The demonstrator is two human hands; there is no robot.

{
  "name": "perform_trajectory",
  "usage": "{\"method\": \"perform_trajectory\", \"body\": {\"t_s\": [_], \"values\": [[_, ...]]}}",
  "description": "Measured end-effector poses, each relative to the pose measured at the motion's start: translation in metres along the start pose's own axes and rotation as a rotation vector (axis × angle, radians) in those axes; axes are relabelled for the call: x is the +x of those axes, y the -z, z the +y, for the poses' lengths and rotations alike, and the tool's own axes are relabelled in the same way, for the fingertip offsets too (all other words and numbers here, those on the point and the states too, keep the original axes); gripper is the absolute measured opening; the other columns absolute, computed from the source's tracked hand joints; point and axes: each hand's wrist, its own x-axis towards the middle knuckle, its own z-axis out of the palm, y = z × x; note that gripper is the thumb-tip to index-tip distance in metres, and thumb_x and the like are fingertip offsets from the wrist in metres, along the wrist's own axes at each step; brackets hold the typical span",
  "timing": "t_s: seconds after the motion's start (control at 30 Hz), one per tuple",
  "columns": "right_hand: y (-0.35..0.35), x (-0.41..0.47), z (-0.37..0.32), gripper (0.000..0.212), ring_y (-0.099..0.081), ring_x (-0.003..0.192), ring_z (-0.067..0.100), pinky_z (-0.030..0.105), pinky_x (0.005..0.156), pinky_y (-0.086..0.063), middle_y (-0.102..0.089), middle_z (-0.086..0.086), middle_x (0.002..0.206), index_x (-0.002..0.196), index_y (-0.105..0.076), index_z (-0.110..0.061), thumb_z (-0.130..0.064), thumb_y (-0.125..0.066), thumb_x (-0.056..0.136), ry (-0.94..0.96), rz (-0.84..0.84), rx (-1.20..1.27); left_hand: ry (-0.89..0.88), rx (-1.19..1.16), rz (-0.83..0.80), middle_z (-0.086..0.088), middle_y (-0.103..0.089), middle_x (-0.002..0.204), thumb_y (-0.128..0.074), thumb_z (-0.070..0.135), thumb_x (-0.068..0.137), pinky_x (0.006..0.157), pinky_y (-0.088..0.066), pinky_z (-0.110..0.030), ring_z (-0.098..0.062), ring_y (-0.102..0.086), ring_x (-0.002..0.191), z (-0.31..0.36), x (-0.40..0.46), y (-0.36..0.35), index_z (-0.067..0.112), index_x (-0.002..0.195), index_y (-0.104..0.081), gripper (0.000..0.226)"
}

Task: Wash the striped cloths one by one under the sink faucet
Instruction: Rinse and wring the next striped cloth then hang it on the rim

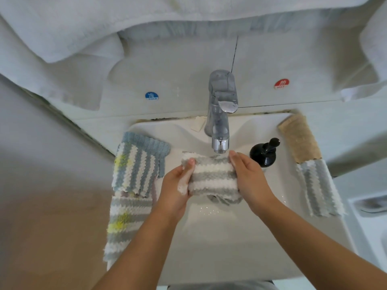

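The left hand (178,185) and the right hand (249,178) squeeze a gray and white striped cloth (212,176) between them. The faucet (219,122) is just above the hands. The left hand has soap bubbles on it.

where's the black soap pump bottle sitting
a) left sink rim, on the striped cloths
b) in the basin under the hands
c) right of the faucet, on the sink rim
c: the black soap pump bottle stands on the white sink's rim, right of the chrome faucet.

A blue sticker (151,96) reads COLD, a red sticker (281,84) HOT (both behind the faucet (221,114)).
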Motion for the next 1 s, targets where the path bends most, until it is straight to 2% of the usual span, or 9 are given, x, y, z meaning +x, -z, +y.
{"method": "perform_trajectory", "body": {"t_s": [0.13, 0.23, 0.3, 0.4, 0.5, 0.63, 0.83, 0.93, 1.0], "values": [[-0.004, -0.001, 0.002, 0.044, -0.042, 0.058, 0.008, 0.021, 0.055, -0.038, -0.042, 0.002, 0.067, 0.076, -0.047, -0.003, -0.038, -0.041, 0.102, 0.085, 0.103, -0.111, -0.006, 0.001, 0.196, -0.014, -0.074, 0.088, -0.059, 0.033, 0.096, 0.062, -0.059, -0.026, -0.025, -0.073, 0.075, 0.005, -0.001, -0.016, -0.002, 0.095, -0.069, 0.036], [-0.011, 0.000, 0.006, 0.041, -0.033, 0.055, 0.008, 0.021, 0.052, -0.031, -0.036, 0.000, 0.063, 0.069, -0.040, -0.010, -0.036, -0.041, 0.101, 0.135, 0.117, -0.207, -0.130, 0.254, 0.313, 0.002, -0.053, 0.056, -0.045, 0.041, 0.101, 0.044, -0.042, -0.018, -0.011, -0.049, 0.050, 0.004, 0.000, -0.026, 0.008, 0.070, -0.055, 0.047], [-0.019, 0.000, 0.003, 0.040, -0.035, 0.052, 0.006, 0.020, 0.051, -0.033, -0.040, -0.002, 0.059, 0.066, -0.042, -0.014, -0.034, -0.043, 0.101, 0.137, 0.088, -0.218, -0.215, 0.367, 0.288, 0.007, -0.039, 0.046, -0.040, 0.042, 0.102, 0.048, -0.035, -0.024, -0.008, -0.038, 0.045, 0.000, -0.001, -0.037, 0.013, 0.060, -0.040, 0.051], [-0.032, -0.007, 0.000, 0.038, -0.046, 0.050, 0.003, 0.023, 0.051, -0.043, -0.050, -0.004, 0.058, 0.068, -0.051, -0.017, -0.034, -0.044, 0.101, 0.118, 0.041, -0.184, -0.208, 0.394, 0.251, -0.009, -0.050, 0.054, -0.038, 0.043, 0.103, 0.054, -0.043, -0.029, -0.015, -0.052, 0.053, -0.004, 0.003, -0.043, 0.006, 0.065, -0.052, 0.055], [-0.037, -0.016, -0.004, 0.034, -0.053, 0.048, -0.001, 0.018, 0.048, -0.043, -0.055, -0.006, 0.057, 0.071, -0.055, -0.021, -0.032, -0.044, 0.101, 0.143, -0.036, -0.177, -0.240, 0.337, 0.266, -0.009, -0.056, 0.059, -0.037, 0.042, 0.103, 0.057, -0.047, -0.029, -0.017, -0.057, 0.059, -0.005, 0.006, -0.041, 0.006, 0.069, -0.055, 0.052], [-0.029, 0.001, -0.007, 0.033, -0.048, 0.053, 0.004, 0.022, 0.053, -0.040, -0.055, 0.001, 0.062, 0.071, -0.053, -0.010, -0.024, -0.046, 0.101, 0.141, 0.106, -0.132, -0.208, 0.329, 0.134, 0.005, -0.050, 0.049, -0.039, 0.036, 0.103, 0.061, -0.046, -0.030, -0.013, -0.053, 0.057, -0.014, -0.009, -0.048, 0.014, 0.062, -0.053, 0.048], [-0.034, -0.012, 0.001, 0.033, -0.061, 0.059, 0.002, 0.017, 0.055, -0.045, -0.062, -0.003, 0.066, 0.079, -0.061, -0.015, -0.033, -0.044, 0.101, 0.083, 0.006, -0.123, -0.276, 0.315, 0.199, -0.009, -0.059, 0.063, -0.038, 0.037, 0.104, 0.064, -0.052, -0.035, -0.015, -0.059, 0.064, -0.010, 0.005, -0.041, 0.000, 0.074, -0.057, 0.052], [-0.027, 0.005, -0.004, 0.034, -0.053, 0.059, 0.007, 0.022, 0.057, -0.042, -0.057, 0.000, 0.065, 0.074, -0.055, -0.013, -0.029, -0.045, 0.101, 0.112, 0.068, -0.116, -0.282, 0.423, 0.117, 0.005, -0.057, 0.059, -0.040, 0.032, 0.104, 0.063, -0.049, -0.021, 0.000, -0.055, 0.057, -0.016, -0.005, -0.049, 0.014, 0.069, -0.057, 0.043], [-0.030, -0.004, 0.000, 0.035, -0.055, 0.060, 0.006, 0.018, 0.056, -0.043, -0.059, 0.000, 0.066, 0.077, -0.058, -0.013, -0.033, -0.043, 0.102, 0.098, 0.007, -0.106, -0.287, 0.411, 0.198, -0.005, -0.062, 0.065, -0.037, 0.036, 0.104, 0.058, -0.048, -0.017, -0.002, -0.059, 0.059, -0.008, 0.006, -0.045, 0.010, 0.074, -0.060, 0.046]]}}
